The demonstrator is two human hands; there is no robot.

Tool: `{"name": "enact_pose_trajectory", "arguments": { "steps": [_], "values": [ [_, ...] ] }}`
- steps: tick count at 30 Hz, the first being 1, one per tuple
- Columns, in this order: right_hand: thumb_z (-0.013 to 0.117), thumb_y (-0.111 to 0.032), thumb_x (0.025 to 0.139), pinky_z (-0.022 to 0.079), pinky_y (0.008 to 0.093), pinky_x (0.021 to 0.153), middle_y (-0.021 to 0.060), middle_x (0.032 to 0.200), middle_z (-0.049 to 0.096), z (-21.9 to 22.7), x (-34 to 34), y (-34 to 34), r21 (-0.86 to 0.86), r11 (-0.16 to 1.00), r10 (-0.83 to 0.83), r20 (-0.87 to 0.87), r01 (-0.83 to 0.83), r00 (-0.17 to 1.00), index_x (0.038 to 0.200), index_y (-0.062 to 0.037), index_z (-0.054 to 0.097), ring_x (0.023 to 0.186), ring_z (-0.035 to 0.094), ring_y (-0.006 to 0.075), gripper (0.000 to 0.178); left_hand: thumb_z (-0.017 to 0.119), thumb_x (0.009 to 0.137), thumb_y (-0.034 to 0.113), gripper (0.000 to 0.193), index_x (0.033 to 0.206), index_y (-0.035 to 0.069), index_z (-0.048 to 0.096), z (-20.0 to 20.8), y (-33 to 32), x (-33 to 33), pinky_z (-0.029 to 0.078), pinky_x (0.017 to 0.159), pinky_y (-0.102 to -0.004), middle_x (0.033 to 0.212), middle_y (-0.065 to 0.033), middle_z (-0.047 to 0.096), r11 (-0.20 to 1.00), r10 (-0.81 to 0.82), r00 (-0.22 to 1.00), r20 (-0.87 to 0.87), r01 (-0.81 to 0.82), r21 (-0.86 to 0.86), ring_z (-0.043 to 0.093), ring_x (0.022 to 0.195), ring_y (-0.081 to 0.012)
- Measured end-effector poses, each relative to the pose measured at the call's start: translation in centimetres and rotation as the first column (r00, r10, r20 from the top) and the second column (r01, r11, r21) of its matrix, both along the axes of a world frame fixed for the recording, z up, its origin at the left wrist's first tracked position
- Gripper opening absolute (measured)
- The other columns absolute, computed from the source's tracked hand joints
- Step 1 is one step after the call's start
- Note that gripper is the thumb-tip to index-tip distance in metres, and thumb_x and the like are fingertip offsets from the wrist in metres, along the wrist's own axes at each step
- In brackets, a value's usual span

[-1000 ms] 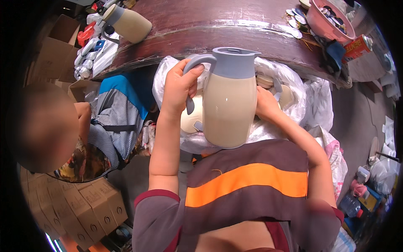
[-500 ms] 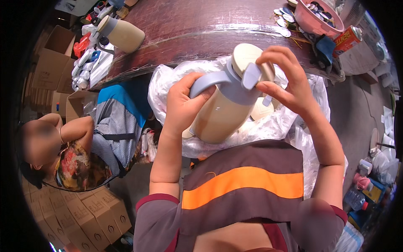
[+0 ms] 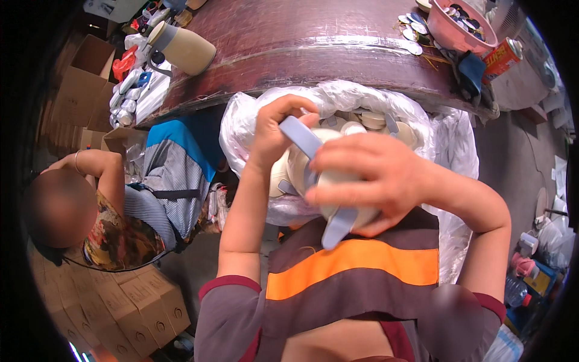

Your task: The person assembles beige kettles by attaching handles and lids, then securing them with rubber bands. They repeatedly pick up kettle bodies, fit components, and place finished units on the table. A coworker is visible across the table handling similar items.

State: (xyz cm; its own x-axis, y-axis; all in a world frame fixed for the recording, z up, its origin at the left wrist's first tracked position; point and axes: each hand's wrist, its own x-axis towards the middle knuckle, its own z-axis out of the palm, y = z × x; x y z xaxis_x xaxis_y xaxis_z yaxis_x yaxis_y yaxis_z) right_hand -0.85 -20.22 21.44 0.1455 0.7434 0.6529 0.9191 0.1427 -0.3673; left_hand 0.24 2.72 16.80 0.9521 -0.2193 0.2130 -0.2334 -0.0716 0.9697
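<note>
A cream jug (image 3: 300, 136) with a grey-blue handle is in both my hands, its top tipped toward my apron. My left hand (image 3: 272, 128) is closed round the handle. Across the jug's top lies my right hand (image 3: 377, 175), fingers curled over the cream lid, which it partly hides. The grey spout piece (image 3: 339, 228) sticks out below my right fingers, toward me. Most of the jug's body is hidden behind my right hand. Under the jug, a clear plastic bag (image 3: 236, 130) holds several cream lids (image 3: 374, 120) with grey tabs.
Another cream jug (image 3: 188, 51) lies on the dark red table (image 3: 283, 36). At the table's right are a pink basin (image 3: 461, 36) of small discs and an orange can (image 3: 502, 60). A person (image 3: 114, 223) sits at my left, near stacked cardboard boxes (image 3: 120, 308).
The jug has swung round, its top coming down toward me. My left hand keeps the handle; my right hand has moved from the lid's edge to lie over the top.
</note>
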Motion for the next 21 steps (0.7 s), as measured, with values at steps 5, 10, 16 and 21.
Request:
{"name": "enact_pose_trajectory", "arguments": {
  "steps": [5,10,16,21],
  "values": [
    [0.075,-0.032,0.061,0.046,0.0441,0.091,0.0127,0.117,0.057,-0.3,-0.7,0.1,-0.065,0.974,-0.220,-0.039,0.217,0.975,0.120,-0.0182,0.062,0.104,0.058,0.0318,0.063,0.069,0.084,0.004,0.012,0.096,0.004,0.066,-1.9,-1.7,0.3,0.039,0.053,-0.0191,0.070,0.0044,0.059,0.974,0.210,0.977,-0.037,-0.213,-0.080,0.051,0.061,-0.0022],
    [0.063,-0.049,0.079,0.043,0.0422,0.096,0.0239,0.117,0.057,-4.1,5.8,-1.8,-0.385,0.726,-0.666,-0.599,0.570,0.444,0.130,-0.0033,0.051,0.111,0.055,0.0367,0.069,0.074,0.076,0.007,0.026,0.101,0.003,0.065,2.3,-5.7,-5.3,0.052,0.071,-0.0285,0.087,-0.0048,0.068,0.862,0.122,0.964,0.235,-0.220,0.457,0.064,0.080,-0.0118],
    [0.060,-0.059,0.081,0.030,0.0449,0.108,0.0256,0.141,0.040,-3.7,3.7,-2.4,-0.180,0.879,-0.471,-0.480,0.442,0.740,0.142,-0.0050,0.038,0.132,0.037,0.0412,0.084,0.078,0.074,0.010,0.027,0.097,0.001,0.067,3.2,-0.7,-3.6,0.049,0.067,-0.0248,0.083,-0.0038,0.067,0.950,0.146,0.987,0.067,-0.158,0.268,0.061,0.075,-0.0084],
    [0.065,-0.057,0.078,0.035,0.0484,0.104,0.0158,0.133,0.051,0.6,2.4,-3.1,-0.031,0.979,-0.199,0.091,0.202,0.976,0.133,-0.0147,0.054,0.125,0.047,0.0364,0.070,0.081,0.071,0.010,0.028,0.095,0.001,0.068,3.7,1.9,-2.3,0.050,0.066,-0.0240,0.082,-0.0046,0.068,0.990,-0.075,0.996,-0.056,0.081,0.115,0.062,0.074,-0.0082]
  ]
}}
